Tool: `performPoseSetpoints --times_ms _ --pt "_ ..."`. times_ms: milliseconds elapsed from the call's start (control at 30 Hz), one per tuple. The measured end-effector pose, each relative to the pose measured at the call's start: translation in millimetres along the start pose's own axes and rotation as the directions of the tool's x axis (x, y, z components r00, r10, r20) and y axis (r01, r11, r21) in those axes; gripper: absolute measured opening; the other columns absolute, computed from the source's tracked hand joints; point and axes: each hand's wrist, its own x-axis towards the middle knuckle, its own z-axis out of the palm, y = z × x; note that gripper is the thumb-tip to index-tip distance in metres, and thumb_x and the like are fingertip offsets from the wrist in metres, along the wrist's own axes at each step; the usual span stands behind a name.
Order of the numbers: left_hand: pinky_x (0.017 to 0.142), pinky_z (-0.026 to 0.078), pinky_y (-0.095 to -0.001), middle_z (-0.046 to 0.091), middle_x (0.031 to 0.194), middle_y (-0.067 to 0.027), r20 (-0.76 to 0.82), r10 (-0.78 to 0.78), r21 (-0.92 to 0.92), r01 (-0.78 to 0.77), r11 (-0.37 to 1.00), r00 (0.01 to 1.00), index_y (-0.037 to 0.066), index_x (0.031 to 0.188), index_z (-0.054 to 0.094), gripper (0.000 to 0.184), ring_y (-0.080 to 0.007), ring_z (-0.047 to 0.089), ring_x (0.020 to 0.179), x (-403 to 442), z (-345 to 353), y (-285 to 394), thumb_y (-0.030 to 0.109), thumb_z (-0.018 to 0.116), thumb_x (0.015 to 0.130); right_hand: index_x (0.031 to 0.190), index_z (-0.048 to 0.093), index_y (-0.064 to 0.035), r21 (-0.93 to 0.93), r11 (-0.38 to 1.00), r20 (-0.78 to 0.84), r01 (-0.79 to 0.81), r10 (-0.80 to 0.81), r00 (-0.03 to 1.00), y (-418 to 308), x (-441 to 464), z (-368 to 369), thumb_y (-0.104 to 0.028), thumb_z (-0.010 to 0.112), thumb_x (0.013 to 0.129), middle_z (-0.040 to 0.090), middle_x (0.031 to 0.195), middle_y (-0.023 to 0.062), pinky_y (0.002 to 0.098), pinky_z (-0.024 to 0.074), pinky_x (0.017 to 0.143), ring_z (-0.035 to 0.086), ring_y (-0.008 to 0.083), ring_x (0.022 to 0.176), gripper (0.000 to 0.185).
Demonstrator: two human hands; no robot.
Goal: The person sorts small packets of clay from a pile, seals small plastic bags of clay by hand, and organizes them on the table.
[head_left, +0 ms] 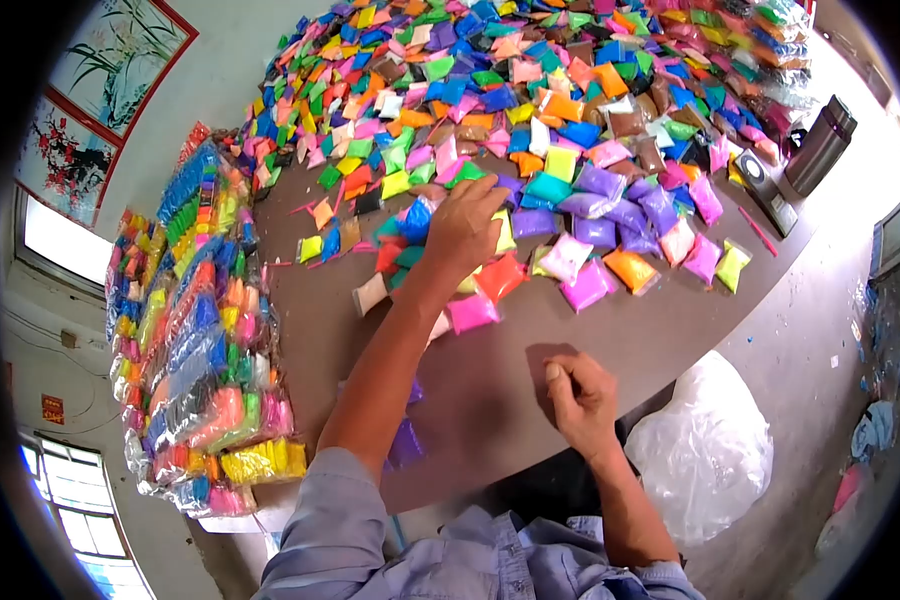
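My left hand (463, 228) reaches across the brown table into the near edge of a large heap of small colourful packets. Its fingers curl downward among them, and the fingertips and whatever they grip are hidden. Close by are a green packet (467, 174), a blue packet (416, 220) and a yellow packet (506, 232). My right hand (582, 395) is closed in a loose fist near the table's front edge, with nothing visible in it. In front of it lie a magenta packet (589, 285) and an orange packet (631, 270). Purple packets (406, 446) show beside my left forearm.
Clear bags of sorted colourful packets (205, 340) are stacked along the table's left side. A dark thermos (821, 146) stands at the right edge near a grey and black device (765, 190). A white plastic bag (705, 450) hangs or stands below the table's right front edge.
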Motion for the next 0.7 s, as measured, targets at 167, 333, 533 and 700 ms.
performPoseSetpoints --times_ms 167,333,533,700 --pt "0.106 0.048 -0.045 0.068 0.126 -0.0175 0.162 -0.079 -0.125 0.1 0.987 0.984 0.003 0.12 0.069 0.034 -0.0381 0.061 0.121 20.4 24.8 -25.0 0.009 0.068 0.087 0.095 0.073 0.0016 0.038 0.999 0.016 -0.034 0.034 0.999 -3.6 3.4 -1.3 -0.004 0.067 0.095 0.059 0.071 0.0068 0.0286 0.0431 0.057 0.056 0.0135 0.061 0.008" --pt "0.101 0.049 -0.0474 0.069 0.12 -0.0176 0.003 0.053 -0.093 -0.053 0.994 0.999 0.0 0.116 0.069 0.027 -0.0378 0.062 0.115 24.5 -12.8 1.3 0.006 0.065 0.089 0.095 0.073 0.0026 0.021 1.0 0.011 -0.008 0.008 1.0 -1.0 3.0 -2.4 -0.005 0.065 0.096 0.06 0.07 0.006 0.0272 0.0432 0.058 0.058 0.0123 0.061 0.011" --pt "0.064 0.05 -0.0272 0.065 0.077 -0.0086 0.017 -0.385 -0.49 0.344 0.801 0.923 -0.002 0.105 0.067 0.022 -0.0126 0.061 0.067 -33.2 -59.0 83.8 0.018 0.058 0.105 0.111 0.068 0.0024 0.179 0.983 -0.104 -0.032 0.051 0.993 10.9 0.6 4.0 -0.004 0.064 0.097 0.06 0.085 0.0019 0.0252 0.0424 0.062 0.052 0.0076 0.071 0.016" --pt "0.066 0.05 -0.026 0.069 0.082 -0.0016 0.297 -0.558 -0.768 0.541 0.342 0.774 -0.001 0.105 0.069 0.026 -0.009 0.061 0.071 -86.3 -49.9 141.7 0.021 0.055 0.107 0.118 0.066 0.0029 0.433 0.899 -0.176 -0.065 0.155 0.972 -4.5 -0.4 10.0 -0.006 0.064 0.099 0.062 0.094 -0.0006 0.0223 0.0434 0.065 0.052 0.0055 0.075 0.022"
